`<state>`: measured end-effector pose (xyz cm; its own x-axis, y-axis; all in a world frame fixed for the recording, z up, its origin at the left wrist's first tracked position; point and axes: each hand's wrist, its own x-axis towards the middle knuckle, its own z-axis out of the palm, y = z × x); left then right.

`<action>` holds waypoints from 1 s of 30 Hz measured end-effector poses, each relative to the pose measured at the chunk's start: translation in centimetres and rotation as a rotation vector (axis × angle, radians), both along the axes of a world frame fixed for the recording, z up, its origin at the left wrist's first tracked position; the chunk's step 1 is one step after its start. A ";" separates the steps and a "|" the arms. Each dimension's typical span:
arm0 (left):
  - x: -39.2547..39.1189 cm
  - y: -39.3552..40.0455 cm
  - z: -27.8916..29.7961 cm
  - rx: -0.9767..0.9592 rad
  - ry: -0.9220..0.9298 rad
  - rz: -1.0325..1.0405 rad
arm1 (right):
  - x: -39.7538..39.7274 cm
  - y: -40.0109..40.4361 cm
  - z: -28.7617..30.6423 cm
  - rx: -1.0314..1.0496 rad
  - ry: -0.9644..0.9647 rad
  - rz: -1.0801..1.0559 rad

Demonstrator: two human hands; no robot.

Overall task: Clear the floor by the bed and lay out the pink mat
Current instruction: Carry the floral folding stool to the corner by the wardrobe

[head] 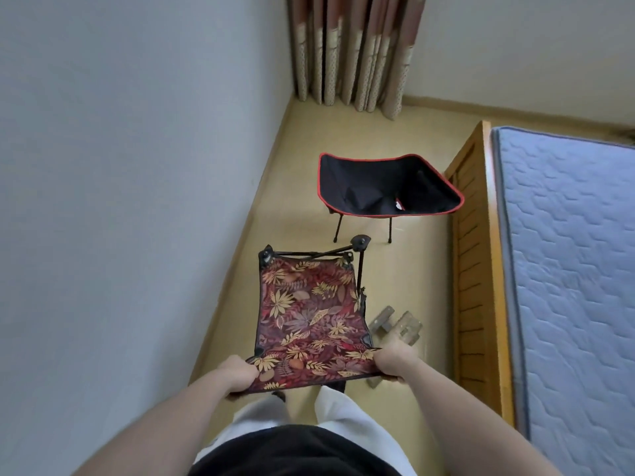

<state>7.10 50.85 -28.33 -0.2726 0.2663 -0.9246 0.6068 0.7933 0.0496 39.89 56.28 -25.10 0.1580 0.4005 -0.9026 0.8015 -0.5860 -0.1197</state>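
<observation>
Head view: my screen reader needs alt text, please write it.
Both hands, left hand and right hand, grip the near edge of a leaf-print folding chair between wall and bed; a black chair stands beyond.

Bed (pixel 563 269) cut off by right edge; wooden pieces (pixel 400 326) partly hidden behind right hand (pixel 395 362); curtain (pixel 354 49) top cropped.
</observation>
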 end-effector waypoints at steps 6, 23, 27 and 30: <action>-2.4 -1.8 0.0 0.058 -0.022 -0.120 | -2.9 -6.9 2.6 0.049 -0.137 -0.056; 1.6 -13.0 6.1 0.143 -0.084 -0.809 | -6.1 -38.0 6.2 -0.008 -0.161 -0.655; 7.8 -19.9 7.2 0.144 -0.112 -1.001 | -4.0 -49.0 5.6 0.022 -0.177 -0.839; 12.3 -25.8 7.5 0.132 -0.111 -1.142 | -2.3 -57.1 5.8 0.027 -0.156 -0.965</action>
